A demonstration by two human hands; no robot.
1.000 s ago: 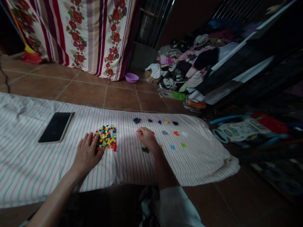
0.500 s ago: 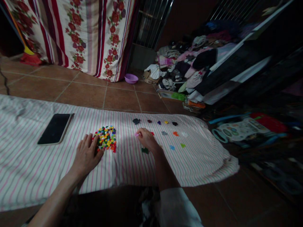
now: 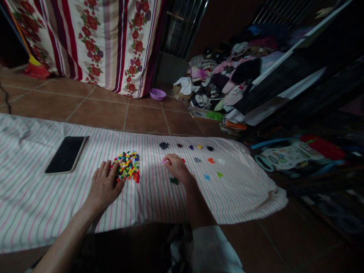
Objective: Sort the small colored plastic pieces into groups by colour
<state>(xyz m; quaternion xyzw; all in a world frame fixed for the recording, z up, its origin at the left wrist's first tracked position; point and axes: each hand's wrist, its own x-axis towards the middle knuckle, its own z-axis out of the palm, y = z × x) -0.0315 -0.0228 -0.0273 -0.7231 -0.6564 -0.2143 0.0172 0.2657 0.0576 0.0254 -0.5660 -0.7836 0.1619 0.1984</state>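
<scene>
My left hand (image 3: 104,186) lies flat and open on the cloth, its fingers touching the left edge of a mixed pile of small coloured plastic blocks (image 3: 129,165). To the right, my right hand (image 3: 178,167) is closed in a pinch at a small pink block (image 3: 164,161), low over the cloth. Sorted by colour around it are dark grey blocks (image 3: 163,145), dark green blocks (image 3: 174,181), orange blocks (image 3: 211,160), light blue blocks (image 3: 207,177) and several other little groups. Red blocks (image 3: 183,160) are partly hidden behind my right hand.
A striped cloth (image 3: 153,201) spreads beneath everything. On its left lies a phone or tablet (image 3: 66,154) with a dark screen. Beyond are a tiled floor (image 3: 105,110), a purple basin (image 3: 157,94), a flowered curtain (image 3: 108,45) and a heap of clothes (image 3: 222,76).
</scene>
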